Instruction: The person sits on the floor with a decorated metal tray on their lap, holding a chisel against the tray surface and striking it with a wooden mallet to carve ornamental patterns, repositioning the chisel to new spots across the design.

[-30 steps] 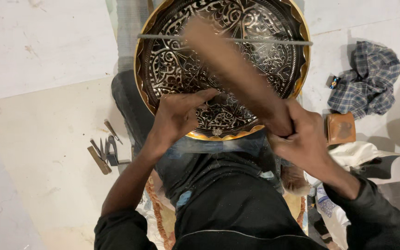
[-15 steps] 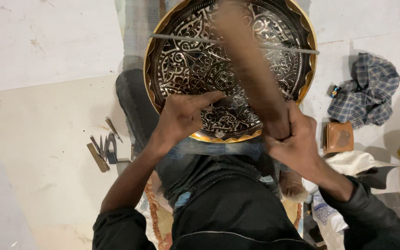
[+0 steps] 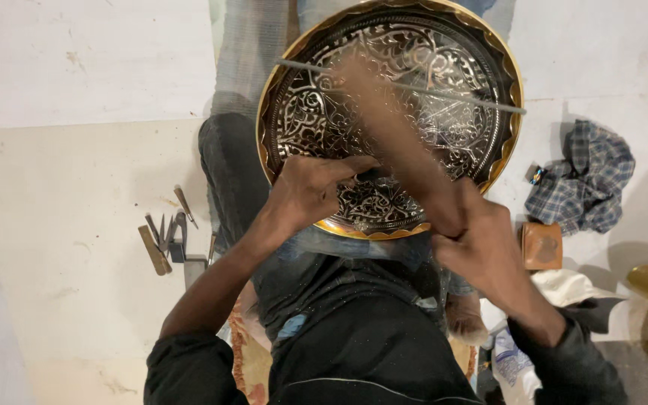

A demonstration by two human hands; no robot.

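I see a large round engraved metal tray point(image 3: 414, 82), gold-rimmed with dark scrollwork, resting on my lap and tilted toward me. My right hand point(image 3: 481, 244) is clamped on a wooden mallet point(image 3: 399, 142) — blurred, lying across the tray face. My left hand point(image 3: 313, 187) rests on the tray's lower part, fingers pinched together around something small; I cannot tell what. A thin rod point(image 3: 414, 88) crosses the tray. The floor point(image 3: 61, 225) is pale. To my left, small chisels point(image 3: 165, 236); to my right, a checked cloth point(image 3: 583, 184) and a small brown box point(image 3: 541, 245).
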